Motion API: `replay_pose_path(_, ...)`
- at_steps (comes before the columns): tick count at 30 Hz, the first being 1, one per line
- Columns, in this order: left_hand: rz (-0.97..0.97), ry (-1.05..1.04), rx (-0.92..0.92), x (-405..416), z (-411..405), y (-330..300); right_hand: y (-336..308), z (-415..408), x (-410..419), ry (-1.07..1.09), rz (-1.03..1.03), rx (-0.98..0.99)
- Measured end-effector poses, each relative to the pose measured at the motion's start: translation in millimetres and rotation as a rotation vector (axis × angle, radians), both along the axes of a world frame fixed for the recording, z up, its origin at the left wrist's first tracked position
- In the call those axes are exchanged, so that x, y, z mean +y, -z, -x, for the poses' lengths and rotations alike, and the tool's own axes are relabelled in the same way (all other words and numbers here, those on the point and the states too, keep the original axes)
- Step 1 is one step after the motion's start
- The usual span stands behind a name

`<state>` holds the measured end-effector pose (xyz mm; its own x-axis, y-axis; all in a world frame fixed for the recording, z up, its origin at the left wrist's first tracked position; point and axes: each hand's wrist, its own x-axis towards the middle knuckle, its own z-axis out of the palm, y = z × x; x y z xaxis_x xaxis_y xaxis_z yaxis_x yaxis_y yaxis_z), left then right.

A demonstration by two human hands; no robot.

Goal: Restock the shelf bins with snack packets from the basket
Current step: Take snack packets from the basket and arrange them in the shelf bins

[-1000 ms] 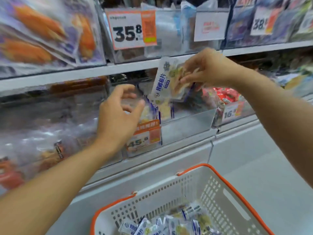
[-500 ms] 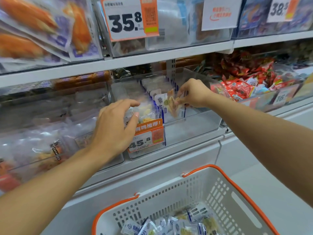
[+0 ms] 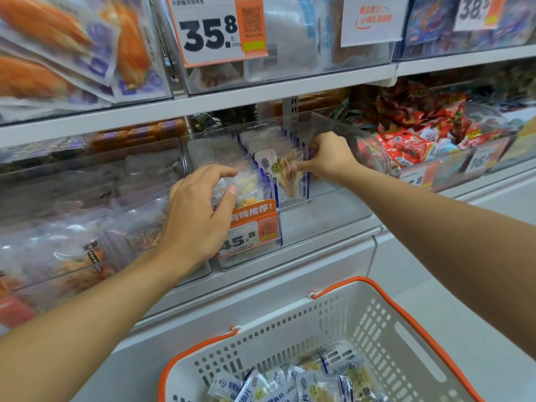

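My right hand (image 3: pixel 327 158) is pinched shut, thumb and fingers on the top edge of a clear-and-white snack packet with blue print and tan dried pieces inside (image 3: pixel 285 177), holding it upright so it slots in as the front one of the row standing in the clear plastic shelf bin (image 3: pixel 324 224). Upright by the top edge looks like the right way, it keeps the label facing out and lets it slide down beside the others. My left hand (image 3: pixel 200 210) is half open, fingers curled over the bin's front-left corner just above the orange-and-white 45.8 price tag (image 3: pixel 251 227); it seems to press back or steady the packets there, but whether it actually grips one I can't tell. The bin holds one file of matching packets running front to back at its left half; its right half and front floor look bare, so plenty of room left. Next bin to the right, a clear bin of red snack packets (image 3: pixel 412 137), heaped loose and near full. Bins to the left are blurred, pale bags inside. Below, near the bottom edge of view, the white perforated plastic basket with orange rim (image 3: pixel 377 323) has a pile of the same blue-and-white packets (image 3: pixel 293 384) lying loose on its bottom, so the restock is nowhere near done.
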<state>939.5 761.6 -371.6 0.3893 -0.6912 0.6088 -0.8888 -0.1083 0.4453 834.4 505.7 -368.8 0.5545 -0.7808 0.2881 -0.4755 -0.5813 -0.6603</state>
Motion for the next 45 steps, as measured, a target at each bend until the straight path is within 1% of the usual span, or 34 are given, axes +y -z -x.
replay_pose_path(2, 0.011, 0.007, -0.012, -0.2, -1.2, 1.0, -1.0, 3.3, -1.0, 0.021, 0.001, 0.007)
replay_pose_path(4, 0.049, 0.019, -0.034, 0.5, -1.9, 0.8, -2.7, 7.6, -0.8, 0.062, 0.048, 0.009)
replay_pose_path(5, 0.084, 0.031, -0.073, 1.6, -1.1, -1.3, -4.7, 10.6, 0.2, 0.089, 0.109, -0.018)
replay_pose_path(6, 0.124, 0.047, -0.151, 3.5, 2.3, -5.0, -7.8, 14.0, 3.4, 0.129, 0.210, -0.071)
replay_pose_path(7, 0.160, 0.084, -0.259, 5.3, 6.8, -9.3, -11.0, 18.5, 9.0, 0.174, 0.346, -0.150)
replay_pose_path(8, 0.176, 0.162, -0.357, 7.5, 12.5, -10.6, -11.0, 25.7, 19.5, 0.186, 0.485, -0.247)
replay_pose_path(9, 0.155, 0.275, -0.417, 10.1, 19.0, -9.5, -7.8, 33.8, 33.6, 0.125, 0.608, -0.345)
replay_pose_path(10, 0.083, 0.400, -0.436, 11.6, 24.4, -4.8, 0.9, 42.0, 50.0, -0.004, 0.702, -0.411)
replay_pose_path(11, -0.042, 0.517, -0.440, 12.3, 29.0, 3.5, 16.7, 51.8, 65.7, -0.174, 0.761, -0.417)
replay_pose_path(12, -0.207, 0.601, -0.453, 11.2, 32.7, 13.9, 41.6, 62.1, 74.3, -0.335, 0.791, -0.356)
replay_pose_path(14, -0.635, 0.663, -0.486, 8.0, 37.8, 37.0, 98.5, 90.7, 90.5, -0.551, 0.728, -0.087)
replay_pose_path(15, -0.858, 0.651, -0.486, 6.7, 38.2, 47.0, 133.0, 103.8, 94.7, -0.612, 0.641, 0.096)
replay_pose_path(16, -1.068, 0.626, -0.481, 7.3, 38.8, 54.9, 167.3, 114.5, 96.2, -0.653, 0.527, 0.323)
replay_pose_path(17, -1.260, 0.604, -0.470, 9.6, 40.0, 61.0, 199.0, 123.7, 98.8, -0.667, 0.378, 0.602)
replay_pose_path(18, -1.411, 0.581, -0.463, 11.7, 40.9, 66.0, 229.1, 131.0, 99.5, -0.667, 0.245, 0.861)
replay_pose_path(19, -1.511, 0.560, -0.457, 12.6, 40.5, 70.9, 254.5, 136.1, 100.4, -0.649, 0.132, 1.043)
replay_pose_path(20, -1.563, 0.550, -0.448, 12.2, 39.2, 75.2, 275.9, 139.4, 102.0, -0.632, 0.060, 1.172)
replay_pose_path(21, -1.573, 0.549, -0.425, 10.7, 37.1, 77.9, 290.8, 139.7, 105.5, -0.611, 0.017, 1.208)
replay_pose_path(24, -1.484, 0.570, -0.345, 5.7, 28.2, 80.7, 318.3, 130.0, 112.0, -0.545, -0.026, 1.162)
replay_pose_path(25, -1.461, 0.569, -0.334, 5.1, 24.9, 80.9, 322.4, 125.1, 111.3, -0.523, -0.075, 1.121)
replay_pose_path(28, -1.472, 0.542, -0.327, 4.7, 15.3, 81.2, 305.2, 110.1, 99.9, -0.474, -0.281, 0.903)
replay_pose_path(30, -1.476, 0.515, -0.302, 5.2, 10.9, 79.9, 265.7, 105.3, 89.0, -0.460, -0.449, 0.749)
replay_pose_path(33, -1.424, 0.478, -0.192, 5.3, 6.9, 76.8, 177.7, 106.7, 79.7, -0.501, -0.680, 0.577)
replay_pose_path(36, -1.312, 0.477, -0.045, 5.0, 7.7, 71.4, 98.7, 115.5, 81.5, -0.540, -0.800, 0.456)
replay_pose_path(37, -1.262, 0.488, 0.049, 4.6, 9.1, 69.1, 77.9, 119.3, 84.4, -0.552, -0.824, 0.416)
replay_pose_path(38, -1.201, 0.499, 0.199, 4.7, 12.1, 65.6, 60.5, 123.4, 89.1, -0.563, -0.832, 0.385)
replay_pose_path(40, -1.032, 0.517, 0.582, 6.0, 20.4, 58.7, 35.1, 132.1, 100.3, -0.581, -0.824, 0.298)
replay_pose_path(41, -0.954, 0.513, 0.755, 6.0, 23.9, 57.4, 30.2, 135.0, 105.4, -0.583, -0.864, 0.227)
replay_pose_path(42, -0.899, 0.507, 0.860, 6.9, 27.4, 51.1, 23.4, 138.0, 110.0, -0.574, -0.928, 0.140)
replay_pose_path(43, -0.887, 0.527, 0.915, 8.6, 30.5, 45.0, 18.4, 141.0, 114.1, -0.573, -1.004, 0.046)
replay_pose_path(45, -0.935, 0.635, 0.979, 15.0, 36.9, 33.0, 10.0, 144.4, 118.8, -0.639, -1.188, -0.155)
